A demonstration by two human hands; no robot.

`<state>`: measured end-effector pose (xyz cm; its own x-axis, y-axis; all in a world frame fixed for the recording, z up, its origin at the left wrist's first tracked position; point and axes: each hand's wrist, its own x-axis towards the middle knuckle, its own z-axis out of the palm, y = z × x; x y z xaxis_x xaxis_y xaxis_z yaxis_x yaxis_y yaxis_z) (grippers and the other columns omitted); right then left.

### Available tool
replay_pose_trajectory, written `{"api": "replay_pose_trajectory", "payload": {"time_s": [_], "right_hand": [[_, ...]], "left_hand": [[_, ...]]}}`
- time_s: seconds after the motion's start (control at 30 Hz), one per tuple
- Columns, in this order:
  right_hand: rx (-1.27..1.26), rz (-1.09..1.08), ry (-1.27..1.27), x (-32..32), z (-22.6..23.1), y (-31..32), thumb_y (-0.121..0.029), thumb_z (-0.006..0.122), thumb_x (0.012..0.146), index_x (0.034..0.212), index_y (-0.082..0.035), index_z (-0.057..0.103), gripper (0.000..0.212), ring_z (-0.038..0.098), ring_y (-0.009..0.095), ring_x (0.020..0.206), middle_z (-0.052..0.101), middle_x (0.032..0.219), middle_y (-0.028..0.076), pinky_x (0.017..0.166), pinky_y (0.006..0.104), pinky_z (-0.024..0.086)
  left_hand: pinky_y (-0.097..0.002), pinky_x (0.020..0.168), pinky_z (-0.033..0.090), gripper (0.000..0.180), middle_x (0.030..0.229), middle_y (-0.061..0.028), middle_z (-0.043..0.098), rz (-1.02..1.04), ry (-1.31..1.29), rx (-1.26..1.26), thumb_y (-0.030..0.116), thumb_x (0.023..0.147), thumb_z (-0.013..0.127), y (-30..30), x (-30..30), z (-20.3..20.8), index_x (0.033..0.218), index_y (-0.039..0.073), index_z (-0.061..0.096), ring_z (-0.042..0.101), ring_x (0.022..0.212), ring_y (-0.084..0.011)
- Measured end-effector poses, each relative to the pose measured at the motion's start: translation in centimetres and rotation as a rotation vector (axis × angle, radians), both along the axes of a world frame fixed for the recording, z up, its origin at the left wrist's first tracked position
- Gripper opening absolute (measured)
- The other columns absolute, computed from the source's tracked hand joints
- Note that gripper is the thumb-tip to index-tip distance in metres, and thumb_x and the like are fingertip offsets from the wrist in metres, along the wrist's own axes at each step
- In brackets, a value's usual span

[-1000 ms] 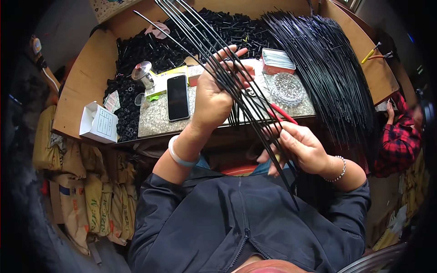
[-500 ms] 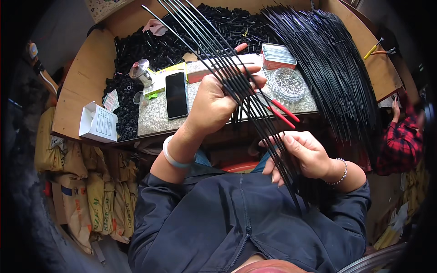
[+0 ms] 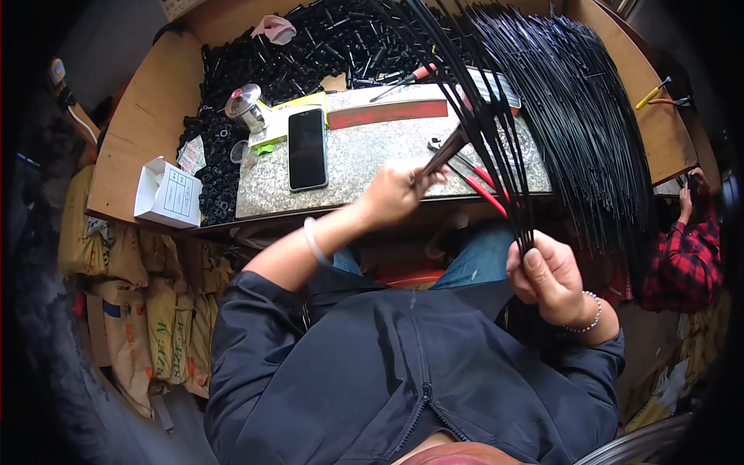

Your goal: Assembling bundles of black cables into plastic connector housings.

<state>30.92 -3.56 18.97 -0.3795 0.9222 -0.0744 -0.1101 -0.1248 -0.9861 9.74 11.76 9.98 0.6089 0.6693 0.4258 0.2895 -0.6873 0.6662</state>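
Observation:
My right hand [image 3: 546,275] is closed around the lower ends of a bundle of long thin black rods [image 3: 511,167]. The bundle fans out upward and away from me, over the tabletop. To its left, my left hand [image 3: 399,192] is smeared by motion, its fingers closed on a dark slender object [image 3: 449,149] whose kind the blur hides. That object's far end meets or passes close to the rods; I cannot tell which. Red-handled pliers [image 3: 487,194] lie behind the rods at the table's front edge, partly covered.
A phone [image 3: 308,149] lies on the speckled board [image 3: 364,159]. Around it are a metal-topped container [image 3: 246,107], a white box [image 3: 168,194], heaped black parts [image 3: 333,46] and a screwdriver [image 3: 422,72]. A large pile of black rods [image 3: 581,116] fills the right side; a person in red plaid [image 3: 682,256] sits beyond.
My left hand has left the middle of the rods and moved down and nearer me. My right hand has closed on their lower ends, and the bundle has swung right and more upright.

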Motion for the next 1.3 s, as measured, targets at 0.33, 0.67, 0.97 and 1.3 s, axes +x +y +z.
{"api": "replay_pose_trajectory", "payload": {"time_s": [0.33,0.67,0.97,1.3], "right_hand": [[0.544,-0.323,-0.362,-5.2,-19.6,6.8,-0.011,0.045,0.092,0.089,0.000,0.054,0.014,0.047,0.012,0.051,0.049,0.059,0.005,0.049,0.0252,0.039],[0.479,-0.208,-0.515,-4.3,-22.6,8.1,-0.014,0.049,0.090,0.097,0.001,0.052,0.017,0.058,0.033,0.068,0.056,0.076,0.018,0.060,0.0365,0.045],[0.268,0.357,-0.987,-0.5,-12.9,7.6,-0.029,0.057,0.084,0.113,0.002,0.050,0.043,0.059,0.035,0.087,0.061,0.094,0.022,0.077,0.0400,0.047],[0.674,-0.349,-1.031,5.2,-6.0,18.1,-0.015,0.064,0.080,0.097,-0.002,0.063,0.021,0.059,0.010,0.066,0.064,0.080,0.007,0.057,0.0228,0.045]], "left_hand": [[-0.0503,0.084,0.041,0.045,0.119,-0.0180,0.050,0.518,0.785,0.707,0.023,0.076,0.058,16.5,-4.2,-2.7,0.120,0.015,0.051,0.049,0.108,-0.0356],[-0.0548,0.105,0.012,0.031,0.135,-0.0069,0.040,-0.279,0.226,0.259,0.024,0.079,0.062,3.6,-1.8,-1.4,0.110,0.021,0.058,0.019,0.133,-0.0368],[-0.0505,0.105,0.024,0.044,0.134,-0.0126,0.039,-0.238,0.483,0.492,0.024,0.084,0.054,1.9,-1.7,-5.5,0.128,0.030,0.046,0.035,0.127,-0.0298],[-0.0536,0.107,-0.002,0.100,0.143,-0.0162,0.019,-0.031,0.566,0.188,0.040,0.045,0.082,1.5,-4.5,-2.5,0.134,0.031,0.037,0.007,0.135,-0.0381]]}}
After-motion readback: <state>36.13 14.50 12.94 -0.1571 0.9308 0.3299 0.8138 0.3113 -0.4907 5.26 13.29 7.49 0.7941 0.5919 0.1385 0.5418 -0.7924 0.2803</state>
